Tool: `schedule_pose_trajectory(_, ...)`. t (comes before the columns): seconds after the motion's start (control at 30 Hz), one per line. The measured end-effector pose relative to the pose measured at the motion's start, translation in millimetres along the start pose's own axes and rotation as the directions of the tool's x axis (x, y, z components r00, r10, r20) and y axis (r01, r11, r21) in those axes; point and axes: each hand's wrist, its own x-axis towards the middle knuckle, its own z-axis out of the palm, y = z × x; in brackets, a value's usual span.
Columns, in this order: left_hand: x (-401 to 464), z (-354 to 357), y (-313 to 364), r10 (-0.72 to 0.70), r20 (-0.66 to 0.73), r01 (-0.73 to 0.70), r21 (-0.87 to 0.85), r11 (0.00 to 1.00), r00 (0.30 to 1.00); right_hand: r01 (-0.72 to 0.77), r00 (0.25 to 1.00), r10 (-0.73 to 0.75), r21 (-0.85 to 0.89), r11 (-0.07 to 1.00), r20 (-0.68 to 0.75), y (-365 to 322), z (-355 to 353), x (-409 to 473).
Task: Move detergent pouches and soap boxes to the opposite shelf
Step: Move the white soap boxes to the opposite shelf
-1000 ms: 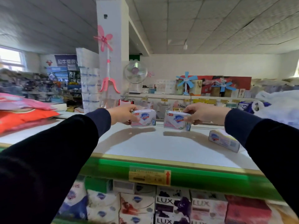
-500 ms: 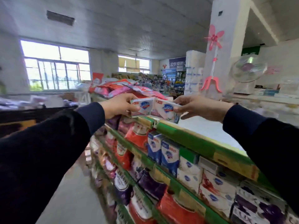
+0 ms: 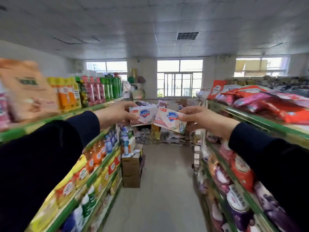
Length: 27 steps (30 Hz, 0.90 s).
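Observation:
I face down a shop aisle with both arms stretched out in front. My left hand grips a white and pink soap box with a blue shield logo. My right hand pinches a second soap box of the same kind, tilted down to the right. The two boxes touch at their inner ends, held in mid-air above the aisle floor. Red and pink detergent pouches lie on top of the right shelf.
The left shelf carries upright bottles and a blurred orange pack on top, with several bottles on lower tiers. Stacked cardboard boxes stand in the aisle at the left shelf's end. Goods are piled by the far windows. The floor runs between the shelves.
The view has swung left, from the white shelf top to looking along the aisle. Both hands have lifted the soap boxes off that shelf and carry them, closer together and touching.

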Motion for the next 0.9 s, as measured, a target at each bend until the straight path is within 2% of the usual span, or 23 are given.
schedule_pose_trajectory(0.23,-99,-139,-84,-0.136,-0.246,0.144,0.013,0.989,0.960,0.144,0.963,-0.168,0.126,0.982,0.210,-69,164,75)
schedule_pose_trajectory(0.5,-222,-256,-125,-0.210,-0.474,0.295,0.110,0.949,0.855,0.285,0.834,-0.367,0.247,0.926,0.413,-155,322,125)
schedule_pose_trajectory(0.67,-299,-307,-130,-0.269,-0.636,0.459,0.152,0.875,0.723,0.357,0.691,-0.508,0.369,0.858,0.514,-202,396,140)
schedule_pose_trajectory(0.9,-409,-343,-107,-0.293,-0.831,0.639,0.095,0.764,0.473,0.374,0.449,-0.662,0.546,0.750,0.601,-262,492,147)
